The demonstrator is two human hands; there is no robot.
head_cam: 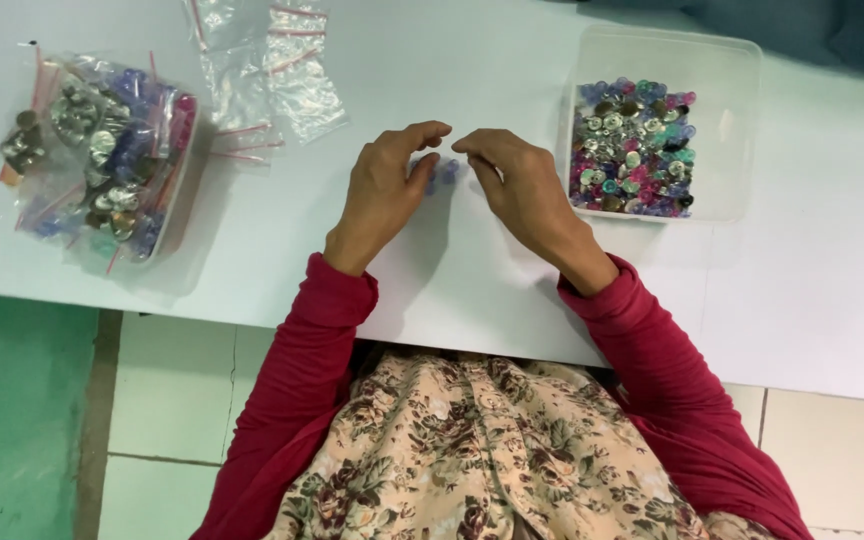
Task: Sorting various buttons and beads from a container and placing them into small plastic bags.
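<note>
- Left hand [384, 190]: resting on the counter [512, 290], fingers curled, thumb and forefinger pinched toward a small clear bag [439, 174] with bluish pieces inside. Grip looks closed on the bag's left edge; most of the contact is hidden by the fingers.
- Right hand [522, 185]: fingers bent down, tips meeting the same bag from the right, just beside the left hand's fingertips. Whether it grips the bag or only presses on it, I cannot tell.
- Bag: lies on the counter between the two hands, near the centre, largely covered by them.
- Step, as judged: a small bag is being filled or sealed at its mouth. The next move calls for a firm, even pinch along the zip strip with both hands steady.
- Tub [667, 125]: clear plastic, right of the hands, holding loose buttons [632, 148] in silver, pink, teal and blue.
- Empty bags [267, 70]: red-striped, laid at the far edge, left of centre.
- Tray [102, 150]: far left, piled with filled bags.
</note>
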